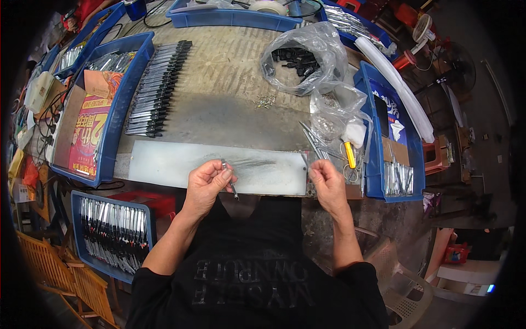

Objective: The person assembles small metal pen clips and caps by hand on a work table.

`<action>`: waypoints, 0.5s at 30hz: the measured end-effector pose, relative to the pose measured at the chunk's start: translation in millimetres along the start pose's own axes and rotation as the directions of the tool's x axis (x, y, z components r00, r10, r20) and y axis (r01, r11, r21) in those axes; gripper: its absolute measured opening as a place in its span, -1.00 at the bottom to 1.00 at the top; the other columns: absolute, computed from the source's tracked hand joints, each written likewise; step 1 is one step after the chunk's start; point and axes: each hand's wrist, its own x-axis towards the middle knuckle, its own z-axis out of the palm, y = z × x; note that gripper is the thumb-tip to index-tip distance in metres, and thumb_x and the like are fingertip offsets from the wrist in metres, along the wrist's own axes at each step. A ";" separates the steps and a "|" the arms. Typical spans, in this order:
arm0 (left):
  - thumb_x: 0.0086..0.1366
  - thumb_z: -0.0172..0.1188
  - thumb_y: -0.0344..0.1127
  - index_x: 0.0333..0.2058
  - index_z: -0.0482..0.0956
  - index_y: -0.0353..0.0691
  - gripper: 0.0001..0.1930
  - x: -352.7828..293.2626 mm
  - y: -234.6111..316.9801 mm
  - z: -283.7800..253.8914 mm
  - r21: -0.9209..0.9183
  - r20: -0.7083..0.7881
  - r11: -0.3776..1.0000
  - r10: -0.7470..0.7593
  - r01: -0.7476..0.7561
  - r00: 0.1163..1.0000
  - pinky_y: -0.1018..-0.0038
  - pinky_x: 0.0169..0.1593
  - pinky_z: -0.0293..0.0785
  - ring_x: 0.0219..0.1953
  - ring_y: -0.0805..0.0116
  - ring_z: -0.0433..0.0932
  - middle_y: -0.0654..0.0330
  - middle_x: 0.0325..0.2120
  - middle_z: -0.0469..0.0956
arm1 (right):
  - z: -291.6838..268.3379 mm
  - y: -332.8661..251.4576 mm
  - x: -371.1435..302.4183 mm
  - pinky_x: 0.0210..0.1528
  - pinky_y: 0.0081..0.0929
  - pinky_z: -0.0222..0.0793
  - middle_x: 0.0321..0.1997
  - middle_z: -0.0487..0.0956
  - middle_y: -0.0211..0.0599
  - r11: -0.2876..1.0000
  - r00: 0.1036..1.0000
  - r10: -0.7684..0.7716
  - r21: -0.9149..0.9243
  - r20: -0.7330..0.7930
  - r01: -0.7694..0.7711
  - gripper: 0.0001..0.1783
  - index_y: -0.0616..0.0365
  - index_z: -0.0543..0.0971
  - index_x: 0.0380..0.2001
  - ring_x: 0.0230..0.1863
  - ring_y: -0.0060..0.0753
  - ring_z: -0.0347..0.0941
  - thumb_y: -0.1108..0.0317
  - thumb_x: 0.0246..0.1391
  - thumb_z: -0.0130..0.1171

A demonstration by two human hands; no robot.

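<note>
Head view: left hand [209, 185] is pinching a slim metal piece [235, 192] over the white board [159, 164].
Piece is poking past both sides of the closed fingertips; probably light, stiff, slick, mid-shaft hold suiting. Right hand [329, 183] is curling rightward of them; can't tell contents.

The thin piece [235, 190] in the left hand [211, 183] is silvery and dark; the long plate [260, 172] is white, smudged dark grey. The row of slim rods [156, 90] is silver and black, the nearby tray [119, 118] blue, the tool handle [349, 154] bright yellow, the shirt [246, 268] black.
</note>
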 end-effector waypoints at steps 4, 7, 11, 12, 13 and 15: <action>0.18 0.09 -0.40 -0.36 0.46 -0.30 -0.90 7.6 0.4 9.7 -0.026 0.055 1.000 0.006 -0.004 0.998 0.62 -0.45 0.42 -0.48 0.51 0.47 0.21 -0.50 0.49 | 23.5 0.6 -5.5 -0.36 -0.75 0.26 -0.46 0.45 -0.54 0.875 0.992 0.069 0.472 0.106 -0.111 -0.82 0.32 0.46 -0.29 -0.42 -0.73 0.32 0.41 0.07 0.05; 0.18 0.09 -0.42 -0.37 0.46 -0.32 -0.91 10.8 0.8 20.3 -0.056 0.096 0.998 -0.018 0.024 0.995 0.61 -0.45 0.44 -0.43 0.50 0.48 0.23 -0.46 0.48 | 34.4 -9.1 -7.8 -0.35 -0.76 0.25 -0.46 0.45 -0.51 0.779 0.981 0.083 0.603 0.174 -0.173 -0.82 0.31 0.46 -0.30 -0.42 -0.74 0.31 0.41 0.07 0.06; 0.18 0.09 -0.43 -0.35 0.47 -0.34 -0.90 12.8 0.0 31.9 -0.060 0.125 0.998 -0.019 0.027 0.992 0.62 -0.45 0.45 -0.41 0.52 0.48 0.23 -0.44 0.48 | 47.2 -14.6 -8.1 -0.38 -0.76 0.25 -0.49 0.45 -0.48 0.654 0.976 0.065 0.730 0.208 -0.199 -0.83 0.27 0.45 -0.32 -0.46 -0.72 0.32 0.39 0.06 0.07; 0.18 0.09 -0.43 -0.34 0.47 -0.35 -0.89 13.4 -2.2 33.4 -0.073 0.138 0.997 -0.012 0.023 0.990 0.63 -0.45 0.44 -0.44 0.53 0.47 0.23 -0.45 0.48 | 49.8 -16.2 -8.8 -0.38 -0.76 0.25 -0.49 0.45 -0.48 0.652 0.974 0.062 0.730 0.216 -0.204 -0.83 0.27 0.45 -0.32 -0.46 -0.72 0.32 0.39 0.06 0.07; 0.18 0.09 -0.42 -0.34 0.48 -0.36 -0.88 14.1 -3.5 35.3 -0.086 0.152 0.996 -0.006 0.019 0.988 0.64 -0.45 0.43 -0.46 0.54 0.46 0.22 -0.47 0.48 | 51.9 -18.0 -9.7 -0.38 -0.75 0.25 -0.48 0.46 -0.46 0.635 0.973 0.059 0.743 0.224 -0.210 -0.83 0.27 0.45 -0.31 -0.46 -0.71 0.33 0.39 0.06 0.08; 0.18 0.09 -0.42 -0.34 0.48 -0.37 -0.87 13.7 -1.1 39.1 -0.066 0.139 0.998 -0.011 0.020 0.990 0.65 -0.45 0.41 -0.52 0.56 0.44 0.22 -0.49 0.48 | 56.4 -20.4 -11.2 -0.38 -0.74 0.26 -0.48 0.46 -0.45 0.616 0.970 0.055 0.756 0.238 -0.221 -0.83 0.27 0.45 -0.31 -0.45 -0.70 0.34 0.39 0.06 0.08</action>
